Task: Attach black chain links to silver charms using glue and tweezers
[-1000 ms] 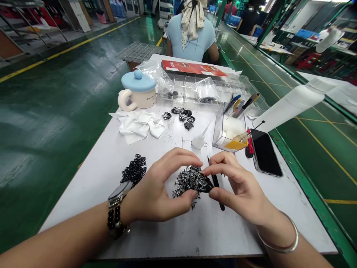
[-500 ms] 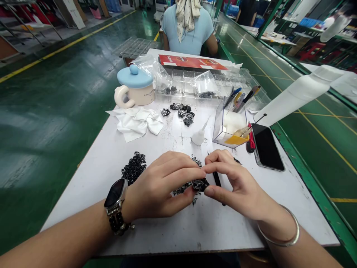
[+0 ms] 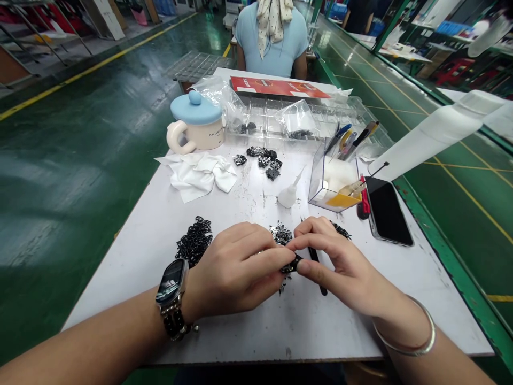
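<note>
1. Closed in since earlier: my left hand, now pinching a small, angular, glossy black part.
2. My right hand pinches its right edge, seemingly steadying it, near centre.

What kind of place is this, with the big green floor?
It looks like a factory workshop. The green floor has yellow lines, small black parts lie heaped on the white table, and another person is just ahead.
</note>
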### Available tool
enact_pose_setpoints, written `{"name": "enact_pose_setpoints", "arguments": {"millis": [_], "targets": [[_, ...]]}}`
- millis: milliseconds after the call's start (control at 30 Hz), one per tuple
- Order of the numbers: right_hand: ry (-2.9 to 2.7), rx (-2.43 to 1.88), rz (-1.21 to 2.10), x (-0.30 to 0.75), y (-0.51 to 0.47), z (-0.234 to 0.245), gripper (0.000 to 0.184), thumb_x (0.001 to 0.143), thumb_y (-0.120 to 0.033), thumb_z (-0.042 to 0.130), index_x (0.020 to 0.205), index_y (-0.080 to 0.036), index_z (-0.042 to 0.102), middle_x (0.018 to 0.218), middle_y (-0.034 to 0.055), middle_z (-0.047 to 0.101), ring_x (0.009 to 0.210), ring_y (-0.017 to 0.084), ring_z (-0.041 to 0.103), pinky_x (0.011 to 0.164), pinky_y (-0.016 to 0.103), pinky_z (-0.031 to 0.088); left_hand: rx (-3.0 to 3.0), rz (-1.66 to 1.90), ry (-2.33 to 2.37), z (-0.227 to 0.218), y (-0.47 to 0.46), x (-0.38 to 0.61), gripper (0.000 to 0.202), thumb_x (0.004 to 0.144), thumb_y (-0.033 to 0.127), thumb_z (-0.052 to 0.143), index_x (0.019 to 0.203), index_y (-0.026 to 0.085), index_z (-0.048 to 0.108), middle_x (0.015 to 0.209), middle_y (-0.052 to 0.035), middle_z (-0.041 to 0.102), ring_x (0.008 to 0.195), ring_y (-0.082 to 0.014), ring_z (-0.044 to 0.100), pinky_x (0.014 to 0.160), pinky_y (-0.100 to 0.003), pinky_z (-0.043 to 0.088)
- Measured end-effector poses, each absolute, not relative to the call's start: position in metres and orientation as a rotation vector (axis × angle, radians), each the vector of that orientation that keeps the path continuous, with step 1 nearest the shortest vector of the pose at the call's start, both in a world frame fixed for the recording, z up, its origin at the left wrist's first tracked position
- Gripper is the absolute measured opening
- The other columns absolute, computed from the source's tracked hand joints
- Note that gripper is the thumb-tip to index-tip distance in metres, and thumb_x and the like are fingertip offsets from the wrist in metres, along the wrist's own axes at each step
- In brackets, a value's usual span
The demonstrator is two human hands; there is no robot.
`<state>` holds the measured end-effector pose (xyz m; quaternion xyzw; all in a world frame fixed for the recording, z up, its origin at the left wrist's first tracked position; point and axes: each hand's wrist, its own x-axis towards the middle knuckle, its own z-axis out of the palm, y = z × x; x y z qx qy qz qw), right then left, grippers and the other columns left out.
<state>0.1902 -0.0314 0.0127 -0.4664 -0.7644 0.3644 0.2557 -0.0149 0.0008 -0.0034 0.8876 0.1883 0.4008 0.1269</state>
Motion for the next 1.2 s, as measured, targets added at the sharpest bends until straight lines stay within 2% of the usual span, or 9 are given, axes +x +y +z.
{"name": "enact_pose_setpoints", "arguments": {"millis": [100, 333, 500, 700, 933, 1067, 1200], "targets": [[-2.063, -1.273, 1.021, 0.187, -0.034, 0.013, 0.016, 0.088, -0.035, 0.055, 0.1, -0.026, 0.058, 0.095, 0.0036, 0.055, 0.094, 0.019, 0.049, 0.083, 0.038, 0.041, 2.618, 1.197, 0.582, -0.005, 0.0, -0.015, 0.019, 0.071, 0.007, 0.063, 0.088, 0.016, 0.062, 0.07, -0.0052, 0.065, 0.063, -0.0168, 0.06, 0.058, -0.03, 0.05], [-1.86, -1.319, 1.184, 0.172, -0.044, 0.004, 0.028, 0.083, -0.024, 0.059, 0.109, -0.025, 0.051, 0.094, 0.0025, 0.057, 0.087, 0.016, 0.052, 0.078, 0.033, 0.046, 2.709, 1.239, 0.615, -0.008, 0.002, -0.015, 0.016, 0.074, 0.014, 0.065, 0.089, 0.016, 0.061, 0.069, -0.0042, 0.065, 0.062, -0.0169, 0.06, 0.058, -0.029, 0.05], [-1.717, -1.299, 1.281, 0.167, -0.048, -0.002, 0.027, 0.085, -0.025, 0.056, 0.111, -0.027, 0.05, 0.094, 0.0019, 0.054, 0.087, 0.015, 0.05, 0.078, 0.032, 0.048, 2.767, 1.237, 0.574, -0.008, 0.001, -0.014, 0.019, 0.073, 0.013, 0.066, 0.09, 0.012, 0.061, 0.069, -0.0063, 0.066, 0.063, -0.0178, 0.061, 0.06, -0.031, 0.051], [-1.656, -1.273, 1.327, 0.166, -0.049, -0.004, 0.026, 0.085, -0.024, 0.054, 0.11, -0.026, 0.05, 0.095, 0.0033, 0.054, 0.087, 0.016, 0.05, 0.077, 0.033, 0.05, 2.782, 1.242, 0.563, -0.01, 0.0, -0.015, 0.021, 0.073, 0.014, 0.066, 0.093, 0.013, 0.061, 0.072, -0.0053, 0.068, 0.065, -0.017, 0.061, 0.063, -0.031, 0.053], [-1.568, -1.354, 1.416, 0.16, -0.051, -0.004, 0.024, 0.085, -0.029, 0.053, 0.108, -0.025, 0.049, 0.092, 0.0031, 0.052, 0.086, 0.018, 0.05, 0.076, 0.036, 0.047, 2.814, 1.262, 0.577, -0.01, -0.002, -0.015, 0.018, 0.075, 0.01, 0.064, 0.092, 0.014, 0.062, 0.071, -0.0037, 0.069, 0.065, -0.0161, 0.062, 0.064, -0.03, 0.053], [-1.486, -1.361, 1.437, 0.154, -0.054, -0.004, 0.023, 0.085, -0.025, 0.051, 0.107, -0.026, 0.047, 0.09, 0.0013, 0.049, 0.083, 0.016, 0.047, 0.074, 0.034, 0.045, 2.846, 1.254, 0.554, -0.011, -0.003, -0.016, 0.019, 0.074, 0.01, 0.066, 0.092, 0.011, 0.063, 0.074, -0.0054, 0.07, 0.067, -0.0175, 0.062, 0.066, -0.032, 0.053], [-1.443, -1.418, 1.429, 0.15, -0.056, -0.004, 0.023, 0.085, -0.023, 0.046, 0.107, -0.027, 0.045, 0.09, 0.0007, 0.049, 0.083, 0.016, 0.046, 0.076, 0.037, 0.043, 2.889, 1.235, 0.557, -0.011, -0.004, -0.015, 0.016, 0.075, 0.01, 0.066, 0.091, 0.011, 0.062, 0.071, -0.0052, 0.07, 0.066, -0.0176, 0.063, 0.064, -0.031, 0.053]]}}
